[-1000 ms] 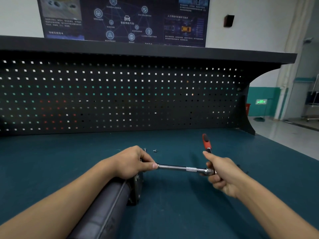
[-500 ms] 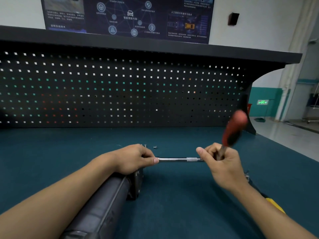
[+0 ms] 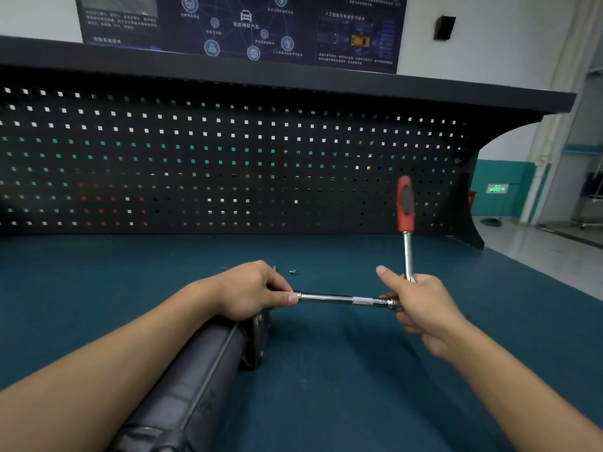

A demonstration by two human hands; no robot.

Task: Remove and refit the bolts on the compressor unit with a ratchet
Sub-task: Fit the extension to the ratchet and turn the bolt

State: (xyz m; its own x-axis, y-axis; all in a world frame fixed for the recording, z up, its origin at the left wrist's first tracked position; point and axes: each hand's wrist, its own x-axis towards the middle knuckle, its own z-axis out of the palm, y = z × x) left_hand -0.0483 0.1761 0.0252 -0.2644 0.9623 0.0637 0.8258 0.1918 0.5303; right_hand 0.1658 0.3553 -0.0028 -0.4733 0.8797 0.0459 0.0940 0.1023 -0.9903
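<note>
Notably, left hand (image 3: 254,290) pinched the extension bar (image 3: 339,299) over the compressor unit (image 3: 195,386) lying on the bench (image 3: 98,288). Right hand (image 3: 421,305) gripped the ratchet (image 3: 406,210) at its head, handle upright. Loose bolts (image 3: 292,272) lay beyond.

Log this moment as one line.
left hand: pinches extension bar at compressor end | right hand: grips ratchet head, red handle pointing up | loose bolt: beyond left hand

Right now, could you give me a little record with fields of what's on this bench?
left hand: fingers pinch the end of the extension bar at the compressor unit
right hand: grips the ratchet near its head, red handle pointing up
extension bar: level between both hands
loose bolts: on the bench beyond the left hand
backdrop: black pegboard
</note>
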